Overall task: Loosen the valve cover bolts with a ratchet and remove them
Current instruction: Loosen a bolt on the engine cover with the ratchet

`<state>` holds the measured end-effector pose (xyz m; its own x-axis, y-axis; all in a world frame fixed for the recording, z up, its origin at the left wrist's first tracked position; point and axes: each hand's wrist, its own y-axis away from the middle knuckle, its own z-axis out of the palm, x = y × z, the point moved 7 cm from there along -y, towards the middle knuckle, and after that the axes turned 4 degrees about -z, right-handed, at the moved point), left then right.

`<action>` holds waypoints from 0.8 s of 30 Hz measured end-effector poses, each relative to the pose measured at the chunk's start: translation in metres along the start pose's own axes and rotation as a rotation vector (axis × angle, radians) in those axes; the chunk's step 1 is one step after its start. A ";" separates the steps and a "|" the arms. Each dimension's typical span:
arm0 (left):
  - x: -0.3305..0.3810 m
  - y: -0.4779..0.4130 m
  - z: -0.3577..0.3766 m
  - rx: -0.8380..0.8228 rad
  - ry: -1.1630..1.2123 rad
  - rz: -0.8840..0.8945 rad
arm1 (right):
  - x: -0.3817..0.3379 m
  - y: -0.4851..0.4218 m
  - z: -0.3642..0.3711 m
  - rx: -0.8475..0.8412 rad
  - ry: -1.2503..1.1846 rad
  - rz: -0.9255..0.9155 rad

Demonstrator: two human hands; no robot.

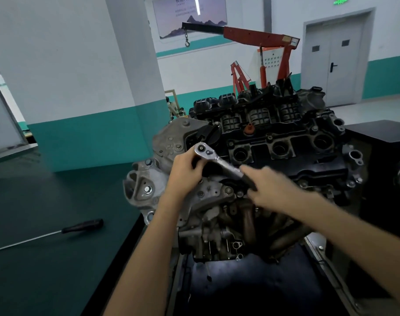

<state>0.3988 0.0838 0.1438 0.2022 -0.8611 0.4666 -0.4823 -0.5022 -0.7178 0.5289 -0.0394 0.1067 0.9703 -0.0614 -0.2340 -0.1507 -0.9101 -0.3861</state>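
- A screwdriver (81,226) is lying on the green bench (46,281), its tip cut off at the frame's edge.
- The left hand (185,169) is curling around the head of the ratchet (219,159) at the black valve cover's (285,142) left end, hiding what is beneath.
- The right hand (269,185), blurred, is gripping the ratchet's handle.
- A red hoist (262,39) is standing behind, near a grey door (336,58).

left corner of black plastic valve cover (274,153) blocked: left hand (185,169) over head of chrome ratchet (219,160), right hand (270,188) on handle. rest of cover open from above. black ribbed intake manifold (251,112) walls far side. dark green bench top (57,192) at left open, except black-handled screwdriver (82,225).
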 end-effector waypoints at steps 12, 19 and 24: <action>-0.013 -0.002 0.000 0.100 -0.032 -0.099 | -0.081 0.023 0.069 0.199 -0.541 0.220; -0.006 0.000 -0.001 0.068 0.023 -0.019 | -0.050 0.018 0.050 0.090 -0.459 0.083; 0.002 0.002 0.000 0.013 0.043 0.028 | 0.002 -0.010 -0.014 -0.023 0.123 -0.093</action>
<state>0.3987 0.0811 0.1436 0.1516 -0.8706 0.4681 -0.4762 -0.4793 -0.7373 0.5355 -0.0361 0.1226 0.9959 -0.0248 -0.0870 -0.0562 -0.9231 -0.3804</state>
